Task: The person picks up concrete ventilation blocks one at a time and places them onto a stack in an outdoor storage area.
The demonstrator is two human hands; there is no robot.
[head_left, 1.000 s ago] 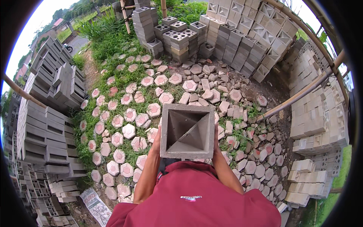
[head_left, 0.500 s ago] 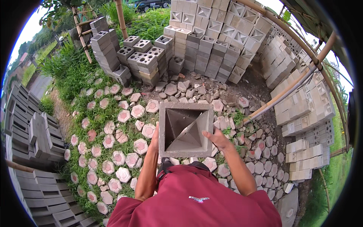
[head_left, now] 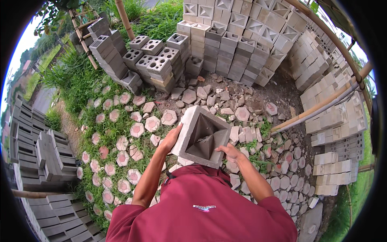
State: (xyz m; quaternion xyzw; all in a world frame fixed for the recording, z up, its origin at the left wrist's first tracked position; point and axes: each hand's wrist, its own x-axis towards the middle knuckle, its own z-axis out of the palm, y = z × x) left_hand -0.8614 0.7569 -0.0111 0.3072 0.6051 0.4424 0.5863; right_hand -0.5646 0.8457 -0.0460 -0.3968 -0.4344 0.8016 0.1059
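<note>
A yard spreads out below, its ground set with hexagonal pavers (head_left: 122,145), red-centred on the left and packed closer on the right, where they are mostly plain grey. Across the far side stands a tall wall of stacked blocks (head_left: 238,44), many of the upper ones showing triangular recesses in their faces. Grey slotted blocks (head_left: 52,151) are piled along the left edge, and pale block stacks (head_left: 332,121) line the right. Green grass (head_left: 70,82) grows thick at the far left and pushes up between the pavers. A bamboo pole (head_left: 310,113) slants in from the right, and a smaller cluster of blocks with round holes (head_left: 159,62) stands left of the wall. The person wears a maroon shirt (head_left: 201,205), with a little printed mark on its back or front — I cannot tell which. Just ahead of the shirt is a square concrete block (head_left: 203,139), held up off the ground and tilted, its hollow of slanting faces turned upward. The two hands are apart, one on each side: the left hand (head_left: 172,139) is pressed along its pale outer side, while the right hand (head_left: 230,152) grips the opposite edge — thumb over the rim. Smallest are the broken stone pieces (head_left: 223,95) scattered before the wall.
</note>
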